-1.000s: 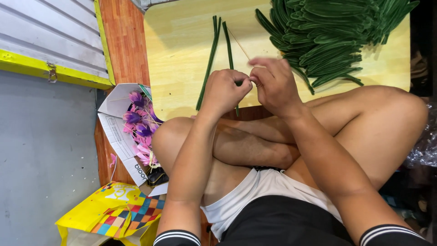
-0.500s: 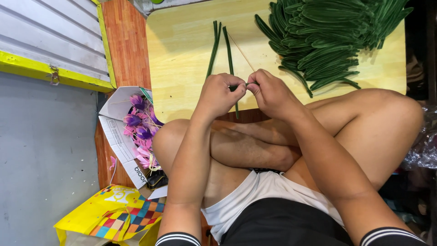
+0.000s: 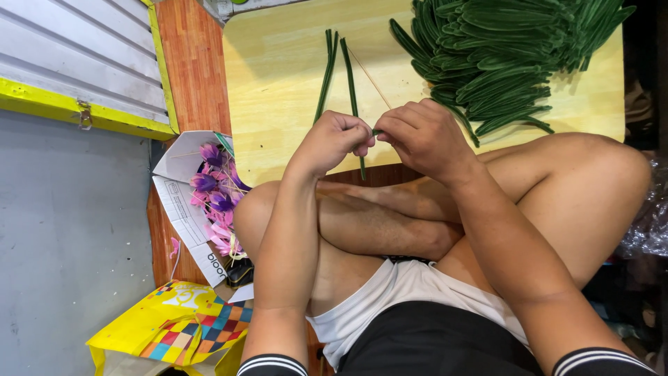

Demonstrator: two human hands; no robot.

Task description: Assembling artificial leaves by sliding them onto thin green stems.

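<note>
My left hand (image 3: 335, 141) and my right hand (image 3: 424, 136) meet over the near edge of a low wooden table (image 3: 278, 76). Both pinch the same small piece of green wrapped stem (image 3: 376, 131) between the fingertips. A thin bare stick (image 3: 369, 76) runs from the hands up across the table. Three long green wrapped stems (image 3: 330, 66) lie on the table just beyond my left hand. My crossed bare legs sit under the hands.
A large heap of green stems (image 3: 508, 56) fills the table's far right. A white cardboard box (image 3: 186, 209) with purple and pink paper flowers (image 3: 216, 195) stands on the floor at my left knee. A yellow patterned bag (image 3: 170, 331) lies below it. Grey shutter at left.
My hands have come lower and closer together at the table's near edge. The right hand's fingers, raised a second ago, now close on the green piece beside the left fingertips.
</note>
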